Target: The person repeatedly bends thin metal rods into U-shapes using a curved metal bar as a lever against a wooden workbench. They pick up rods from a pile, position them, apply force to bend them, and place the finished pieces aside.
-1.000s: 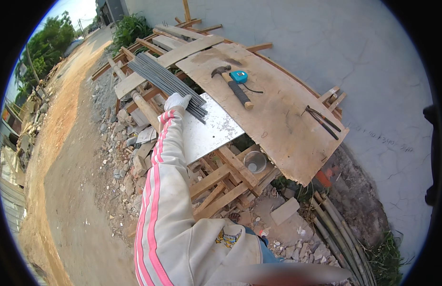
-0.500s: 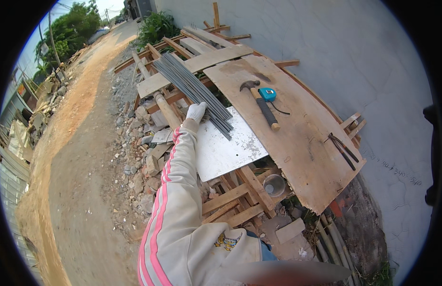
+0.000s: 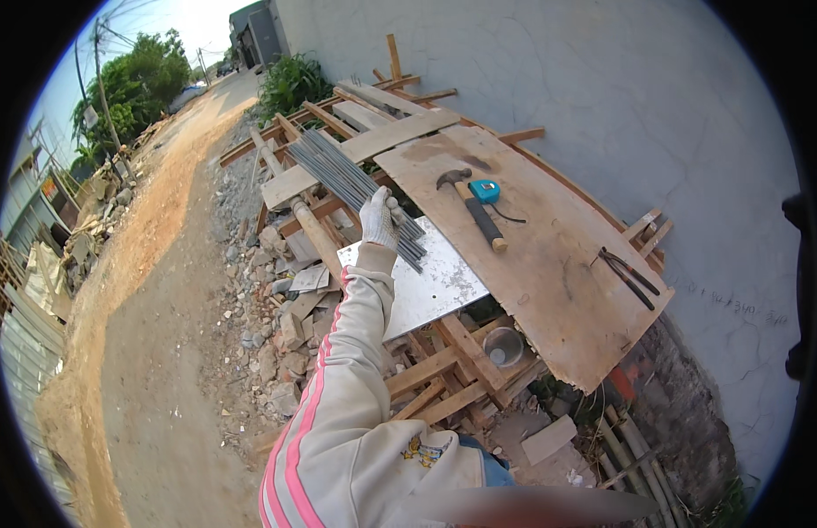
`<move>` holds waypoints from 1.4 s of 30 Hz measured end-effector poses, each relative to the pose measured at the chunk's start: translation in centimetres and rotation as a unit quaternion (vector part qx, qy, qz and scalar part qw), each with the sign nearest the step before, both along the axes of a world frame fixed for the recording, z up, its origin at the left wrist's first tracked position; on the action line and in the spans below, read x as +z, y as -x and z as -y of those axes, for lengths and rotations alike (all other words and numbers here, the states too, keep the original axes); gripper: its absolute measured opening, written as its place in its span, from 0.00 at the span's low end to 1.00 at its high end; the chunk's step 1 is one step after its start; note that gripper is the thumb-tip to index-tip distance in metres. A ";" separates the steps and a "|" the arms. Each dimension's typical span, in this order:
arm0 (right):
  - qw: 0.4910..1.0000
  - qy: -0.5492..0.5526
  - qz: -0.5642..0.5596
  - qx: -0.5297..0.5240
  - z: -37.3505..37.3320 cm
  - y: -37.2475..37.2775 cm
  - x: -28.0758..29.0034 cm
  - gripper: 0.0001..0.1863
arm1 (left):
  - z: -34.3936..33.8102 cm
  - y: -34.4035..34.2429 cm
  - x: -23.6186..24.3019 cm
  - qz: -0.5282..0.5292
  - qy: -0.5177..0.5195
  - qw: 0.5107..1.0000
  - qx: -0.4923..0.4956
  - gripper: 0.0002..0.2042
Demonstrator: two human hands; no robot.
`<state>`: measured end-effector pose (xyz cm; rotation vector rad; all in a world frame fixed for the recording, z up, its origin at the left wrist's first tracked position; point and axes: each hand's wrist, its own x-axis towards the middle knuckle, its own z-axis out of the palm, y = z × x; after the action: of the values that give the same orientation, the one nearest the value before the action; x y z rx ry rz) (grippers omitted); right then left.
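My left hand [image 3: 379, 218], in a white knitted glove, is closed over a bundle of thin grey metal rods [image 3: 334, 172]. The fingers curl onto the rods toward their near end; how many they grip is hidden. Beneath the near ends lies a white, worn board [image 3: 435, 295]. The far part of the bundle crosses a pale wooden plank [image 3: 290, 185]. To the right, on a large plywood sheet [image 3: 549, 290], are a claw hammer [image 3: 479, 211], a teal tape measure [image 3: 485, 191] and dark-handled pincers [image 3: 630, 277]. My right hand is out of view.
Timber offcuts [image 3: 426, 374] and a clear plastic cup [image 3: 504, 347] sit below the boards. Broken bricks and rubble [image 3: 290, 330] border a dirt path [image 3: 162, 352] on the left. A grey wall [image 3: 602, 106] rises on the right; bamboo poles [image 3: 637, 458] lie low at right.
My left hand has gone from resting at the bundle's left side to lying over it, with fingers wrapped round rods. The view has shifted slightly.
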<state>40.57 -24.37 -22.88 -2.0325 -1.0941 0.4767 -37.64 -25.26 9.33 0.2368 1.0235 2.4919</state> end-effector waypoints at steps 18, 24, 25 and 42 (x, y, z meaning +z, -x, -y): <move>0.925 -0.067 -0.157 0.339 1.9 16.8 28.4 0.12 | -5.8 -26.5 0.0 0.060 -0.084 0.972 -0.210 0.14; 0.921 -0.149 -0.036 0.358 2.3 18.3 29.9 0.16 | -4.3 -36.2 -4.5 0.011 0.013 0.946 -0.325 0.17; 0.918 -0.175 -0.016 0.356 2.0 18.7 29.7 0.17 | -4.1 -37.7 -4.7 -0.014 0.030 0.935 -0.354 0.18; 0.976 0.007 0.014 0.219 -0.3 5.7 28.8 0.12 | -10.9 -44.9 -4.7 -0.171 0.124 0.830 -0.516 0.17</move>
<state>34.87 -24.03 5.93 -1.8108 -1.5690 0.6773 7.24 -14.32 4.61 0.9041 0.9570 1.3371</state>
